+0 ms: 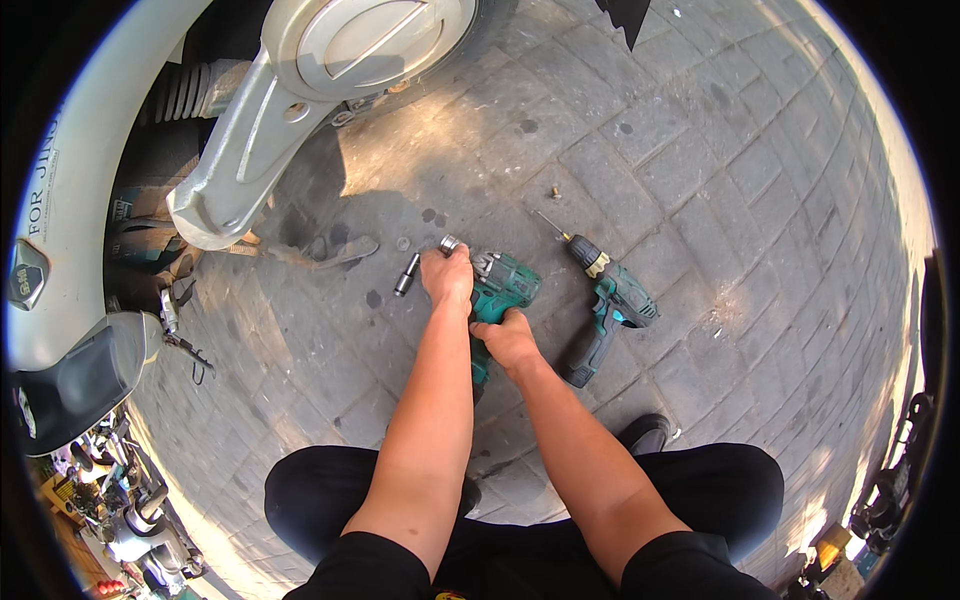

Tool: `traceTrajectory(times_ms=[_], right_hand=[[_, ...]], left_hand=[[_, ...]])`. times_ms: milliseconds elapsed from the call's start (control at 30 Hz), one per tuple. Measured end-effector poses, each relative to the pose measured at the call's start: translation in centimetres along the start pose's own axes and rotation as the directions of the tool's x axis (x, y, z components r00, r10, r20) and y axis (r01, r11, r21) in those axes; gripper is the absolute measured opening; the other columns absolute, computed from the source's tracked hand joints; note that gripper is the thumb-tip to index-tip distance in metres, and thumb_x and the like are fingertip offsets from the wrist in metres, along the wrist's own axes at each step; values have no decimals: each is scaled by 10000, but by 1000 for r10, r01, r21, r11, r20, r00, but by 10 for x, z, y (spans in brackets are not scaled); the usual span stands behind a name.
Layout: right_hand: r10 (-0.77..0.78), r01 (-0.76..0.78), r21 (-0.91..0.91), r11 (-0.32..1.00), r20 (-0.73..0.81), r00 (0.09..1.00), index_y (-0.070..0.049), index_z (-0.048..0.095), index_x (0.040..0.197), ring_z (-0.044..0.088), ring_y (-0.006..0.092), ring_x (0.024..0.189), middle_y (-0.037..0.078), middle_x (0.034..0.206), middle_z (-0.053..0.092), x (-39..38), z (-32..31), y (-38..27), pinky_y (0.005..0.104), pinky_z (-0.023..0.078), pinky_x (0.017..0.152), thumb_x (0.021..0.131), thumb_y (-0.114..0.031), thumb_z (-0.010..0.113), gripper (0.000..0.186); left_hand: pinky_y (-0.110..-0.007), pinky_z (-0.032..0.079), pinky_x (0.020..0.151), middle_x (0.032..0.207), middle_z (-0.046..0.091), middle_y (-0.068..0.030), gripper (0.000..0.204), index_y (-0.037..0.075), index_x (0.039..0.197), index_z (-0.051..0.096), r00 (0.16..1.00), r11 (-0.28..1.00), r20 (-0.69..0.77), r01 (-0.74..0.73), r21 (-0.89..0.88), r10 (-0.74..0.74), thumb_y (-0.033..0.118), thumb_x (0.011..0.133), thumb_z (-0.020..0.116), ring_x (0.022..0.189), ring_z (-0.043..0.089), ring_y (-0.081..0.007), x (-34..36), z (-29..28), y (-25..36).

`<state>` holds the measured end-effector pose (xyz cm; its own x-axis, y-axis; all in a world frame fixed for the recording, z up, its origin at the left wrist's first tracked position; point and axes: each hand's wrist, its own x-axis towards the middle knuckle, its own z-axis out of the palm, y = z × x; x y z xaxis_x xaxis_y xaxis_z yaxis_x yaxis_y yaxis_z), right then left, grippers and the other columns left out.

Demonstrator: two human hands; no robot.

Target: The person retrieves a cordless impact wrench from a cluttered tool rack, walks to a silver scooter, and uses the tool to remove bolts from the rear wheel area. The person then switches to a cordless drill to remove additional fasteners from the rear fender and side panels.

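A green cordless impact wrench (pixel 512 281) lies in front of me, its nose pointing left. My right hand (pixel 508 340) is closed round its handle. At the nose, my left hand (pixel 447 277) has its fingers closed on a short silver socket (pixel 450 243), which pokes out past the fingertips. How the socket sits against the nose is hidden by that hand. Just left of it, a longer dark and silver socket (pixel 407 275) rests on the paving. To the right lies a green and black cordless drill (pixel 622 297) with a thin bit in its chuck.
A small brass-coloured bolt (pixel 555 192) lies beyond the drill on the grey paving (pixel 690 220). A silver scooter engine casing (pixel 245 150) and wheel hub rise at the upper left, beside a pale body panel (pixel 70 230). Assorted parts (pixel 140 520) are piled at the lower left.
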<state>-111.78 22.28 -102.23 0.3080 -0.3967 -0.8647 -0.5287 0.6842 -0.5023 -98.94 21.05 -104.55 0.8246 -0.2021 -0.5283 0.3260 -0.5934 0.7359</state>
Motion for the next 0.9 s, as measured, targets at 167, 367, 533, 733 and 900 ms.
traceTrajectory(times_ms=[167,367,533,733,900], right_hand=[[69,-69,-10,998,-25,997,65,566,1179,610,326,1133,225,1195,628,3,4,-3,382,477,950,762,-191,744,520],[0,-11,-321,947,-34,999,99,579,1185,641,289,1056,226,1136,655,-8,-9,-13,348,483,913,753,-203,753,555],[-76,67,-401,914,-8,997,42,577,1272,623,305,1121,216,1207,641,-26,-44,-39,363,475,965,776,-255,730,598],[-238,215,-253,943,-62,969,86,568,1238,653,231,914,180,1050,678,-73,-98,-112,327,512,830,807,-191,719,534],[-213,214,-37,976,14,977,71,563,1262,641,287,1071,222,1145,662,-132,-109,-138,346,492,924,813,-231,703,559]], left_hand=[[-381,451,933,1161,600,-228,436,-107,1170,534,999,999,24,28,-40,-27,158,857,682,1071,593,-302,2,-1,-11],[-416,449,969,1230,581,-275,534,-99,1248,507,999,985,6,43,166,-45,257,882,664,1147,575,-360,-22,-10,-11],[-399,473,930,1142,638,-242,511,-84,1242,519,999,978,-16,34,207,-31,239,874,667,1071,623,-332,-54,-23,15],[-384,496,878,1099,662,-220,453,-81,1198,553,993,958,104,-76,275,49,202,862,662,983,651,-294,-88,-51,57],[-379,513,853,1051,683,-209,428,-81,1156,595,964,971,261,-8,238,-56,200,844,682,975,664,-284,-112,-79,78]])
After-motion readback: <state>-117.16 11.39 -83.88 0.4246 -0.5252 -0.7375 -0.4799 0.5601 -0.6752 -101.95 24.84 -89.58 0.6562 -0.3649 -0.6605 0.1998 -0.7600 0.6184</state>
